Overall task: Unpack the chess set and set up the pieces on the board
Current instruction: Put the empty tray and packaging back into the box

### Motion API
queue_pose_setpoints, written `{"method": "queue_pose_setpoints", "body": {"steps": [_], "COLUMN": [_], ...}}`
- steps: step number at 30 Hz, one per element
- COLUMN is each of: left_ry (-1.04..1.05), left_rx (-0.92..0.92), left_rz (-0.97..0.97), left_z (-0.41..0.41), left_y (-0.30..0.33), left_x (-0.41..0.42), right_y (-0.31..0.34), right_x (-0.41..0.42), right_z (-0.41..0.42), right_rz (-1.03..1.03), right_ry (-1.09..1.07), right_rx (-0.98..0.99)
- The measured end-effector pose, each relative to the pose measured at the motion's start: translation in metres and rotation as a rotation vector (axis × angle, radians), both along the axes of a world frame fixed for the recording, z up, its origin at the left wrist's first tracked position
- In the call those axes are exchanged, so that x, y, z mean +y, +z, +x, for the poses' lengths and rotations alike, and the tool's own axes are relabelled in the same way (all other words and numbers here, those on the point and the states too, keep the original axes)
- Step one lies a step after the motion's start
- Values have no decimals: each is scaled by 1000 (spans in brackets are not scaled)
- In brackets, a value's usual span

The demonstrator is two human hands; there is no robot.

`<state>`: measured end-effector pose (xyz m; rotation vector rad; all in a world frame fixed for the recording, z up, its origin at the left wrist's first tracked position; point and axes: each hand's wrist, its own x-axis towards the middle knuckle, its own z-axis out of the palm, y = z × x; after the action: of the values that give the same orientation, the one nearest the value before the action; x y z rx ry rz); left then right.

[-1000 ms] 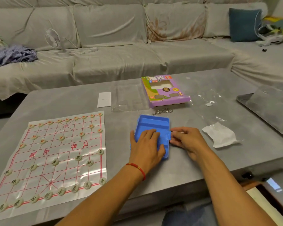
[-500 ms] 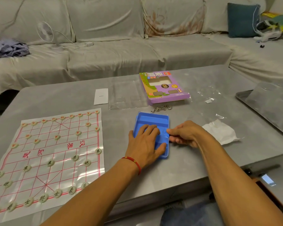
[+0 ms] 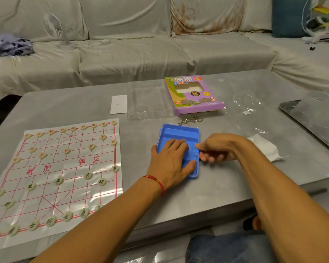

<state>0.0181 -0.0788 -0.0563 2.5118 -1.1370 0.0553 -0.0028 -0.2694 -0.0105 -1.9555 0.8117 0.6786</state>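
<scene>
Your left hand (image 3: 172, 162) lies flat, fingers straight, pressing the blue tray (image 3: 179, 133) onto the table (image 3: 198, 196). Your right hand (image 3: 219, 148) pinches a tab at its right edge. Board (image 3: 51, 179) with pieces sits well left of both.

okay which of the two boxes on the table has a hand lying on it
The blue box, nearest the person. The left hand lies flat on it; the purple box sits farther back, untouched.

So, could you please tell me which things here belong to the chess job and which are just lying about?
Job: board sheet, chess pieces, blue tray, purple box, left hand, right hand.
Lying about: fan, teal cushion, metal rings, white card.
</scene>
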Motion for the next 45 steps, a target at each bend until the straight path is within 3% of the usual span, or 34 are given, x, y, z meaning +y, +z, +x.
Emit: {"method": "queue_pose_setpoints", "body": {"steps": [6,10,18,29,31,33,36,40,45], "left_ry": [-4,-9,7,12,-23,-45,54,228,224], "left_rx": [-9,-1,-8,102,121,140,115,77,28], "left_rz": [-6,-8,11,102,150,137,-39,-68,160], "left_z": [0,0,-2,-2,-4,-2,34,103,142], "left_y": [0,1,1,15,22,31,42,42,28], "left_x": [-2,-3,1,4,7,8,4,-2,-7], "right_y": [7,5,-10,-2,-2,-1,-5,-18,-33], "right_x": [-3,2,10,6,2,-5,-18,-25,-31], "right_z": [5,2,-26,-11,-14,-12,0,45,80], "right_rz": [34,-80,-59,-146,-223,-436,-752,-762,-794], "right_ry": [90,89,60,140,166,106,-92,22,318], "right_rx": [38,-54,-258,-108,-104,-164,-421,-699,-617]}}
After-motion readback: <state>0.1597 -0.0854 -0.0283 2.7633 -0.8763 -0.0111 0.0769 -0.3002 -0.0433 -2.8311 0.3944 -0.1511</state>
